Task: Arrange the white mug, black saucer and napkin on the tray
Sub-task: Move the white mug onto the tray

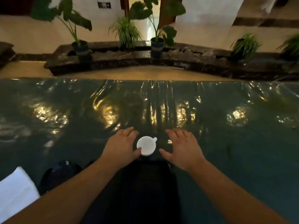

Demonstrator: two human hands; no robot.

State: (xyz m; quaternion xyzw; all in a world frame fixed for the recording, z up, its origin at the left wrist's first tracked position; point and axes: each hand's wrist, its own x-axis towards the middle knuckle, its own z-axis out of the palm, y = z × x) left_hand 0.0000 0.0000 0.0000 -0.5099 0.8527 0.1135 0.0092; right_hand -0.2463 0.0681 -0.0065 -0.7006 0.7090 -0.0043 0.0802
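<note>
A white mug [146,145] stands upright on the glossy green table cover, handle pointing away to the right, at the far edge of a dark rectangular tray [142,188]. Whether it rests on the tray or just beyond it I cannot tell. My left hand [121,144] lies to the mug's left with fingers spread, its thumb touching the rim. My right hand [181,147] hovers spread to the mug's right, a small gap away. A dark round saucer [59,173] lies at the lower left, dim and blurred. Beside it sits a white folded napkin [16,193].
The green plastic-covered table [226,126] stretches wide to the far edge. Beyond it are a dark stone ledge [113,60] and several potted plants [157,46].
</note>
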